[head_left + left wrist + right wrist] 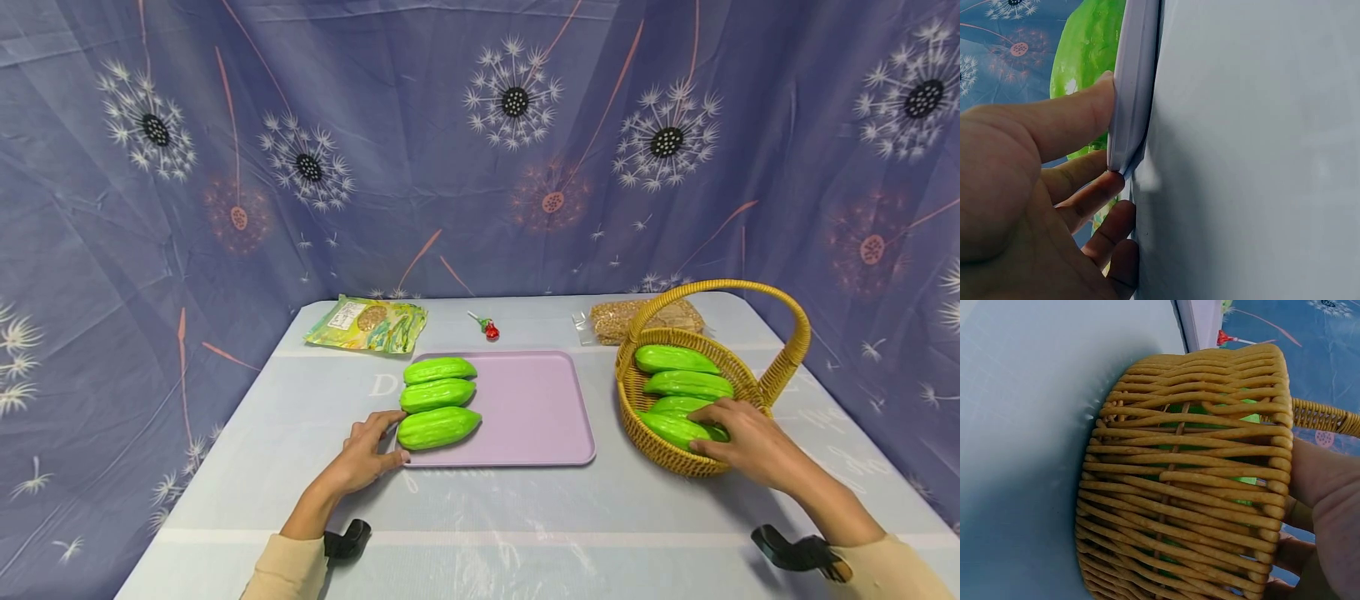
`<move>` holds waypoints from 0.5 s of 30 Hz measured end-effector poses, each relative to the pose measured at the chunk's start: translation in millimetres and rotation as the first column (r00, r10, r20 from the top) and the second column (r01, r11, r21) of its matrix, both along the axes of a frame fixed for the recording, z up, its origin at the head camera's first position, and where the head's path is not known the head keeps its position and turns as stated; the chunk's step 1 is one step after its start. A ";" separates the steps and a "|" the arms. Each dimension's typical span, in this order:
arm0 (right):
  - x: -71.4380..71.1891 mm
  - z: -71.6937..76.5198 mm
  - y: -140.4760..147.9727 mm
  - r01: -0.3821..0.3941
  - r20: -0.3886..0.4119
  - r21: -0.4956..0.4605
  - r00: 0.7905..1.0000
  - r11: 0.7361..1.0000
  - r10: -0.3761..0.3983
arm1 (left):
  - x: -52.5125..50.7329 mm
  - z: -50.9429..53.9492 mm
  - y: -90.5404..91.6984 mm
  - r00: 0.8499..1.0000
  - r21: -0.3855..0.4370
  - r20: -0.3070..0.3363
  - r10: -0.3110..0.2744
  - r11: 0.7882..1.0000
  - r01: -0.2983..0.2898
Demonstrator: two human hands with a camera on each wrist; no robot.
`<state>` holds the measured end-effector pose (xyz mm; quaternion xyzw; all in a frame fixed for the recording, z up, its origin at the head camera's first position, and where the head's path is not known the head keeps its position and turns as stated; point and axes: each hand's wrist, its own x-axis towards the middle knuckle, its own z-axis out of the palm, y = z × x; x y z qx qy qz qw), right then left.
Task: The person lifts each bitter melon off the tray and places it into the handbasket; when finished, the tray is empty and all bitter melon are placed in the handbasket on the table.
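Note:
Three green fruit-like pieces (439,427) lie side by side on the left part of a lilac tray (532,408). My left hand (365,454) touches the tray's front left corner, its thumb at the rim (1130,94) in the left wrist view, fingers loosely bent. In the wicker basket (660,450) on the right lie several more green pieces (688,384). My right hand (753,443) reaches over the basket's rim, thumb and fingers around the nearest piece (671,429). The right wrist view has the basket wall (1185,481) hiding the fingertips.
A green and yellow packet (369,325) lies at the back left. Behind the tray is a small red item with a green part (491,330). A clear bag of brown grains (611,321) lies behind the basket, whose tall handle (797,350) arches up at the right.

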<state>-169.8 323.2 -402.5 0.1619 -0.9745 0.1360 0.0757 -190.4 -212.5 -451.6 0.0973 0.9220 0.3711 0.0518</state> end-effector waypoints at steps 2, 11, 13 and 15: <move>-0.9 -0.6 0.5 0.001 0.006 0.002 1.000 1.000 -0.001 | -0.1 0.0 0.0 1.000 0.000 0.001 -0.001 1.000 0.001; -4.3 0.2 1.3 -0.017 0.050 0.012 0.999 1.000 0.016 | 0.0 0.9 0.4 1.000 0.007 0.003 0.002 1.000 -0.002; -4.7 0.7 1.9 -0.018 0.063 0.020 0.998 1.000 0.016 | 0.4 0.6 0.3 1.000 0.003 0.000 0.002 1.000 -0.002; -5.1 1.4 2.7 -0.018 0.075 0.023 0.997 1.000 0.016 | 1.0 0.4 0.3 1.000 0.001 -0.004 -0.001 1.000 0.001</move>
